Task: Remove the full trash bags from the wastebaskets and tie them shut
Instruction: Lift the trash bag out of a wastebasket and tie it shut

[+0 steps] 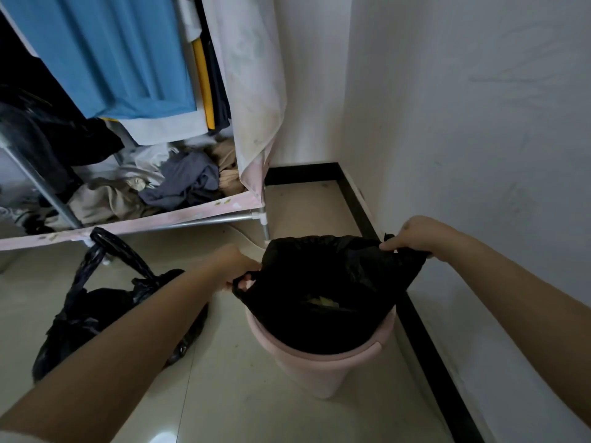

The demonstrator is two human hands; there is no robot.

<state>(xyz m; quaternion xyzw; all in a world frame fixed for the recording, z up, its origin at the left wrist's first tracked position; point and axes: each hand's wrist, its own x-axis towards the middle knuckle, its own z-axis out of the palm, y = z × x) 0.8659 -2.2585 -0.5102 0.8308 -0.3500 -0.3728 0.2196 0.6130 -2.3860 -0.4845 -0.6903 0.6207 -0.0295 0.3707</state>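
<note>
A pink wastebasket (319, 369) stands on the tiled floor near the wall's black skirting. A black trash bag (329, 282) sits in it, its upper part pulled up above the rim and stretched wide. My left hand (238, 266) grips the bag's left edge, fingers poking through a handle loop. My right hand (415, 235) pinches the bag's right edge, held higher and near the wall. Some yellowish trash shows inside the bag's mouth. A second black trash bag (96, 311) lies on the floor to the left, its handles knotted together and standing up.
A fabric wardrobe with a metal frame (204, 220) stands behind, with hanging clothes and a heap of garments (153, 187) on its bottom shelf. A white wall (479, 123) runs along the right, with black skirting (425, 330) close beside the wastebasket.
</note>
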